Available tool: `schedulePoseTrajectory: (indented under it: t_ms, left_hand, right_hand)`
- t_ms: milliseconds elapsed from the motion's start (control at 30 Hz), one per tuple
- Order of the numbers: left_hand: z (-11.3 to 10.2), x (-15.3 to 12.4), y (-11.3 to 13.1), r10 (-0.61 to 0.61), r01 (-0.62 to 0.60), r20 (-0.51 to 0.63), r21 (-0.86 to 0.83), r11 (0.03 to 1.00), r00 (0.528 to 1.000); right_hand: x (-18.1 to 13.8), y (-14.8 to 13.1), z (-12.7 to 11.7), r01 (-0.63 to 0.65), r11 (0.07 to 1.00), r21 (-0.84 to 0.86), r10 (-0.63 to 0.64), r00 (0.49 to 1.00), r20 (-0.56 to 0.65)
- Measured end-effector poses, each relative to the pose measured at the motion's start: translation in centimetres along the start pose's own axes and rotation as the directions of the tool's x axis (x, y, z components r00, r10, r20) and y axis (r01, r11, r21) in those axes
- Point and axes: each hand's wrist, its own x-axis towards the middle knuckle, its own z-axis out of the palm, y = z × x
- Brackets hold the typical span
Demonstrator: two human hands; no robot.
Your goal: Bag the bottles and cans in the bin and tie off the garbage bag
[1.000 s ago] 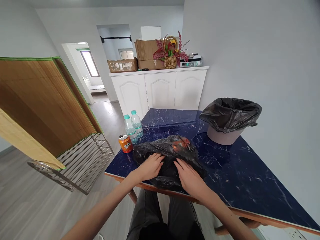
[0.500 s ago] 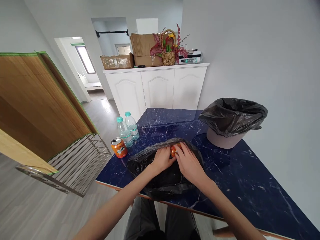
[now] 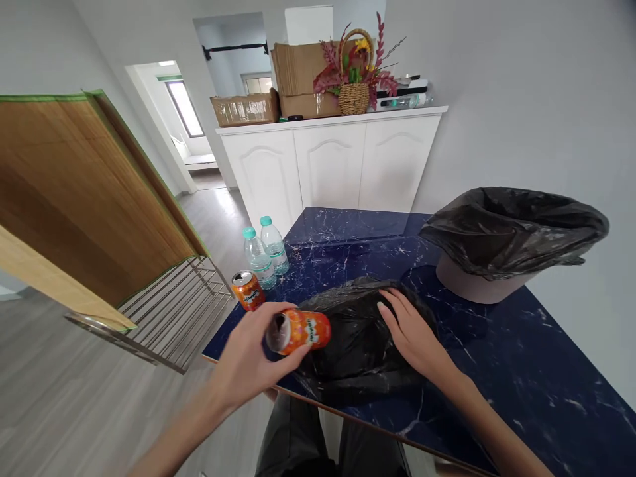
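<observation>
My left hand (image 3: 256, 354) is closed round an orange soda can (image 3: 311, 330), tipped on its side with its opened top towards the left, above the near left of the table. A black plastic bag (image 3: 355, 361) lies spread on the tabletop under and beside it. On the far side of the bag's mouth rests my right hand (image 3: 410, 331), fingers stretched out and holding nothing. Just beyond my left hand a second orange soda can (image 3: 248, 289) stands upright. Two clear water bottles with teal caps, a nearer bottle (image 3: 260, 258) and a farther bottle (image 3: 273, 245), stand behind that can.
A bin (image 3: 474, 285) lined with a black bag stands at the right of the dark blue marbled table (image 3: 477, 358). To the left is a metal rack (image 3: 163, 311) with a bamboo mat. Behind, a white cabinet (image 3: 330, 165) carries cardboard boxes and a flower basket (image 3: 354, 98).
My left hand has lifted a can out of the black bag and carried it left. My right hand has let go of the can and moved slightly right. The view has shifted.
</observation>
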Motion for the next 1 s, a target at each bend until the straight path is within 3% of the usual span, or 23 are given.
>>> schedulePoseTrajectory:
  t_ms: [133, 233, 400, 600, 700, 833, 1000]
  left_hand:
    - [-3.7, -2.4, -4.7, -0.192, 0.217, -0.19, 0.123, 0.968, 0.963]
    - [-4.8, -3.1, -8.1, -0.296, 0.349, -0.236, 0.225, 0.91, 0.925]
    - [-4.4, -2.4, -11.8, -0.411, 0.452, -0.188, 0.334, 0.827, 0.892]
    - [-3.6, -1.1, -13.7, -0.446, 0.476, -0.166, 0.332, 0.814, 0.88]
    - [-3.3, -0.8, -14.3, -0.447, 0.476, -0.165, 0.311, 0.823, 0.879]
    - [-2.6, -0.6, -15.2, -0.439, 0.47, -0.169, 0.278, 0.837, 0.882]
    - [-2.7, -1.8, -14.5, -0.329, 0.397, -0.25, 0.312, 0.863, 0.911]
  right_hand:
    - [-2.1, 0.7, 0.5, 0.1, 0.99, -0.104, -0.097, 0.995, 0.031]
    - [-3.5, 0.8, 0.5, 0.197, 0.967, -0.159, -0.19, 0.98, 0.059]
    - [-5.2, -0.6, -0.3, 0.322, 0.93, -0.176, -0.308, 0.946, 0.105]
    - [-6.6, -1.3, -2.2, 0.428, 0.886, -0.178, -0.414, 0.903, 0.113]
    - [-6.7, -0.7, -3.5, 0.396, 0.899, -0.186, -0.404, 0.915, -0.01]
    - [-6.1, 0.4, -4.9, 0.235, 0.941, -0.242, -0.28, 0.945, -0.17]
    - [-5.5, 2.3, -5.4, -0.008, 0.96, -0.281, -0.058, 0.973, -0.224]
